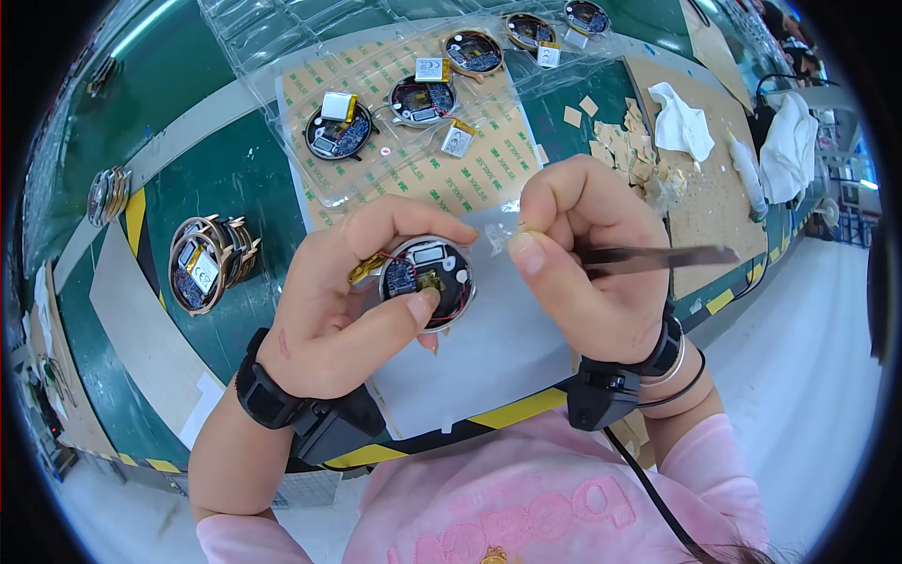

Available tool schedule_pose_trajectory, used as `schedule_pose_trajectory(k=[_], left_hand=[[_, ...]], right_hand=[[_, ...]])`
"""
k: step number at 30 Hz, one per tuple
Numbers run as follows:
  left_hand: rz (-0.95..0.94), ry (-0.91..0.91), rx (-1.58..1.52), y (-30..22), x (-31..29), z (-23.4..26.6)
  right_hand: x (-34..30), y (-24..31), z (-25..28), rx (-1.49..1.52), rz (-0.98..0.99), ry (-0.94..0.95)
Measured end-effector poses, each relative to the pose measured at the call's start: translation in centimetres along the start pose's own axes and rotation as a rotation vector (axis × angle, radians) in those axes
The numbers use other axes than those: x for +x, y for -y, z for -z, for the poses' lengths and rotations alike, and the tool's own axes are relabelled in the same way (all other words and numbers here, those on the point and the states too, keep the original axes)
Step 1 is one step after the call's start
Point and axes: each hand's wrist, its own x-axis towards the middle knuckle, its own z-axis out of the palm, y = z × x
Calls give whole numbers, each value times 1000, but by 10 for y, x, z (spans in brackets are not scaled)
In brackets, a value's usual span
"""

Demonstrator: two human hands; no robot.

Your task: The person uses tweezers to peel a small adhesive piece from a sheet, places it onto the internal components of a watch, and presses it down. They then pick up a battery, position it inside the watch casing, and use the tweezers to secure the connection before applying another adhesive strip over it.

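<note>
Green lettering being borne by tan sheet, round silver-rimmed watch case being grasped by left hand above white sheet, crinkled clear film being pinched by right hand, dark metal tweezers being half-hidden there

Bright, even light fills the scene; glints streak the clear plastic trays, and fisheye distortion bends the worktop (the corners fall black).
</note>
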Motion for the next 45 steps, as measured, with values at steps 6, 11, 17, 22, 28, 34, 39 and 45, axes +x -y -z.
schedule_pose_trajectory(k=[6,11,17,22,28,34,39,45], left_hand=[[-190,51,19,9,4,1],[-247,88,87,10,5,5],[-246,111,54,11,3,5],[-253,135,22,13,2,9],[-241,115,-18,11,1,5],[-269,70,62,10,0,3],[-258,114,-1,10,1,6],[-251,124,-79,10,1,6]], right_hand=[[1,0,6,37,-28,62],[2,0,7,130,-18,12],[6,-5,15,171,150,-158],[1,14,42,-130,157,-276],[-21,4,73,-233,104,-442],[-38,-34,100,-616,101,-524],[-40,-49,101,-903,28,-470],[-39,-50,95,-787,80,-517]])
